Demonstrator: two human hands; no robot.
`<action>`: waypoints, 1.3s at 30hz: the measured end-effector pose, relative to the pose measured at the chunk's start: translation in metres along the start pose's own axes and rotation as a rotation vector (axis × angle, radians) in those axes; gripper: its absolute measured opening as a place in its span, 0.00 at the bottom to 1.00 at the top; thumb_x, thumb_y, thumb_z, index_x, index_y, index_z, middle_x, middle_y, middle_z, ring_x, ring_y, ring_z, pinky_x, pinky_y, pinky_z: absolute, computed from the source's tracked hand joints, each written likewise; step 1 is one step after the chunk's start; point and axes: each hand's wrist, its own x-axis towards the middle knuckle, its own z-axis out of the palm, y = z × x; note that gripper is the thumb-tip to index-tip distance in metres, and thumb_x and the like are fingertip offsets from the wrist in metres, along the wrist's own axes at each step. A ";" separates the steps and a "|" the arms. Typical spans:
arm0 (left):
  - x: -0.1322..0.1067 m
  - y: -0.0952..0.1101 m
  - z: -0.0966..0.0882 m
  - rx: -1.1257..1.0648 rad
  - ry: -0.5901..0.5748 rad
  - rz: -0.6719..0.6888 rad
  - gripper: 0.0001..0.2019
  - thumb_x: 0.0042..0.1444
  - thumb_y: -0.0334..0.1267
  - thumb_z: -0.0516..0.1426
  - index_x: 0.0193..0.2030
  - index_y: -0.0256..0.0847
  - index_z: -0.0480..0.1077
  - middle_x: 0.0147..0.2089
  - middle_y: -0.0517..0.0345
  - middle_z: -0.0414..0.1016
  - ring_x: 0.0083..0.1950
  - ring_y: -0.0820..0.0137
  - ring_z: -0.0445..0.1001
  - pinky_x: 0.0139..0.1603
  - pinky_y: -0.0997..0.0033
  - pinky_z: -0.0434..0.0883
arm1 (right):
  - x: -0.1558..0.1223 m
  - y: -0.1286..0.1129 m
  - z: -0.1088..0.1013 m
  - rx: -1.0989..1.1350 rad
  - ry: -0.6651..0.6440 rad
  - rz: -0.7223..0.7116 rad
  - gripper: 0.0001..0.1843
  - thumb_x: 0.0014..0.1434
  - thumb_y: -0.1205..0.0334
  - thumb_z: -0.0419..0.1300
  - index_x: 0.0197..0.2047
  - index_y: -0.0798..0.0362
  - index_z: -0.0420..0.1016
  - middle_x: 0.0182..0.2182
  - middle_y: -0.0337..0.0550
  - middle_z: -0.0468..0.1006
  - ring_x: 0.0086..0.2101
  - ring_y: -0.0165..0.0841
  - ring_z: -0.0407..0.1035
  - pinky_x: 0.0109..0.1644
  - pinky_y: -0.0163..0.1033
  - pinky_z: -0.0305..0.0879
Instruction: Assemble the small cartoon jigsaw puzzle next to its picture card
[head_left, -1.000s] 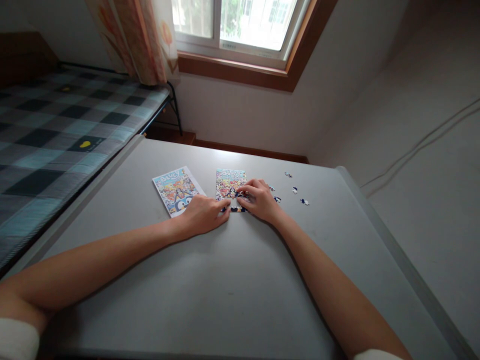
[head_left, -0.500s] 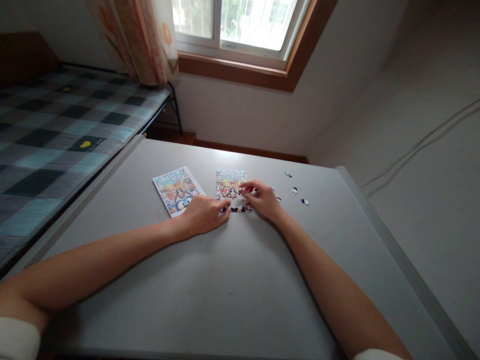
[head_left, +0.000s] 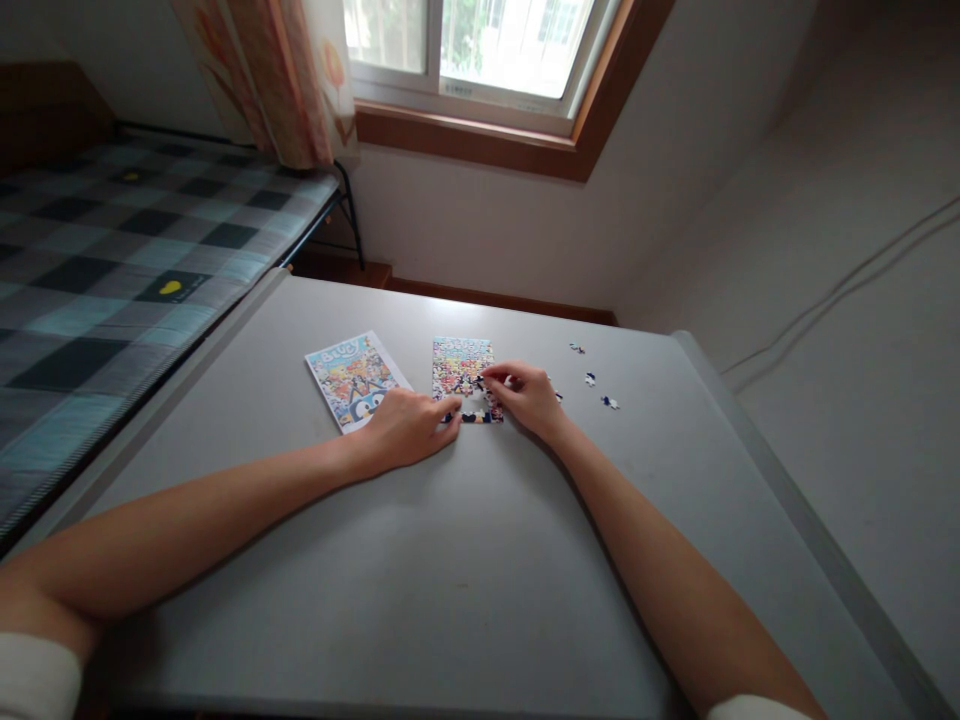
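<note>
A colourful jigsaw puzzle lies on the grey table, with a gap in its lower middle where the table shows through. At its lower left corner, my left hand rests with the fingertips on the edge, fingers curled and closed. My right hand is over the puzzle's right side, thumb and forefinger pinched on a small dark puzzle piece beside the gap. Left of the puzzle lies a picture card printed with cartoon figures, partly covered by my left hand.
Loose puzzle pieces lie to the right: one at the back, a dark and white piece and another. More sit partly behind my right hand. A checked bed stands left; a window is ahead.
My right hand's fingers have drawn closer together and lowered slightly at the gap's edge. The left hand keeps its place on the puzzle.
</note>
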 end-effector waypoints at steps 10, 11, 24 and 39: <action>0.000 0.000 0.001 -0.026 0.000 -0.009 0.16 0.62 0.45 0.49 0.44 0.43 0.76 0.24 0.53 0.77 0.23 0.67 0.73 0.26 0.72 0.63 | 0.001 0.003 -0.001 -0.028 0.029 0.008 0.08 0.54 0.60 0.60 0.34 0.50 0.80 0.32 0.41 0.81 0.31 0.33 0.72 0.37 0.40 0.67; 0.000 0.000 0.001 -0.022 -0.001 -0.009 0.16 0.62 0.45 0.49 0.44 0.44 0.76 0.24 0.53 0.77 0.23 0.67 0.73 0.26 0.72 0.63 | 0.001 0.003 -0.001 -0.028 0.029 0.008 0.07 0.54 0.60 0.60 0.34 0.50 0.80 0.32 0.41 0.81 0.31 0.33 0.72 0.37 0.40 0.67; 0.000 0.000 0.001 0.005 0.007 0.003 0.16 0.62 0.45 0.49 0.43 0.44 0.76 0.23 0.54 0.77 0.22 0.67 0.73 0.24 0.73 0.61 | 0.001 -0.001 -0.003 -0.010 -0.037 -0.096 0.17 0.60 0.61 0.53 0.50 0.51 0.77 0.32 0.42 0.73 0.29 0.29 0.65 0.35 0.37 0.64; -0.001 -0.001 0.001 0.010 0.011 0.004 0.16 0.62 0.45 0.49 0.44 0.45 0.76 0.24 0.54 0.77 0.22 0.68 0.73 0.24 0.74 0.60 | 0.001 -0.004 -0.004 0.099 -0.005 0.072 0.11 0.53 0.60 0.61 0.38 0.55 0.78 0.27 0.40 0.77 0.24 0.26 0.64 0.29 0.34 0.62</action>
